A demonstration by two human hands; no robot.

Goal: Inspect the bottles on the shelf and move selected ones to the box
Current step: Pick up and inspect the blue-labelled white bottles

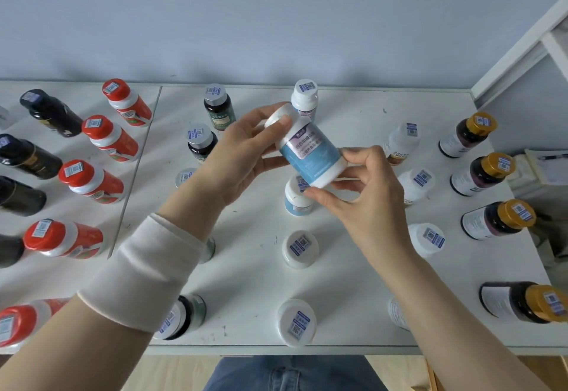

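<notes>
The blue-labelled bottle [310, 152] lay tilted, its cap up-left within the curled fingers of the left hand [242, 157], its base down-right pinched by the right hand [365, 187]. The box was not in view.

Head view, steeply downward, close over white shelf [353, 267].

A plain pale blue-grey wall [276, 15] is seen at the back. At the upper right, a white slanted frame [522, 52] is set against it. At the right edge, a dark pen [554, 156] is laid on a white pad [550, 173]. Along the bottom, blue jeans [292, 373] are seen over a light wooden floor [184, 372].
</notes>
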